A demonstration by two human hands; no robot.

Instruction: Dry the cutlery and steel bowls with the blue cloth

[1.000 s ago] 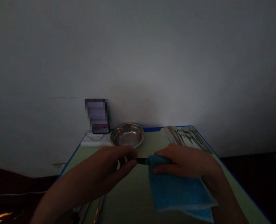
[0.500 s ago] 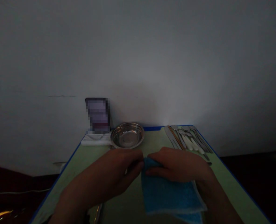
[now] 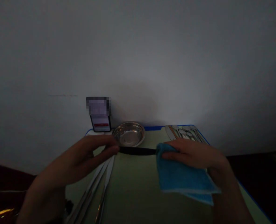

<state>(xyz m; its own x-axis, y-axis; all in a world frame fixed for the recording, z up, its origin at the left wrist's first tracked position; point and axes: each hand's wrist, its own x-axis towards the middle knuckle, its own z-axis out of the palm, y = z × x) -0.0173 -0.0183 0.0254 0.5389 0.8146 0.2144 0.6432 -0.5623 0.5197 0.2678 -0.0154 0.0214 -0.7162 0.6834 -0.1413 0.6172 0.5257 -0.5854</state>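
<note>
A dark knife is held level above the table, its exposed part spanning the gap between my two hands. My left hand pinches its left end between thumb and fingers. My right hand is closed on a folded blue cloth with a pale edge, which wraps the knife's right end. Below the cloth, two of its layers hang loose. Under and beside my left hand lie several table knives, with their handles toward me. A shiny metal bowl stands just behind the held knife.
A phone leans upright at the back left, partly pixelated. Several forks, spoons and knives lie in a group at the back right, partly behind my right hand. The green table with a blue edge meets a grey wall.
My hands have moved apart, baring the dark knife between them. The cloth has shifted right and up with my right hand. The knives at the left are more exposed.
</note>
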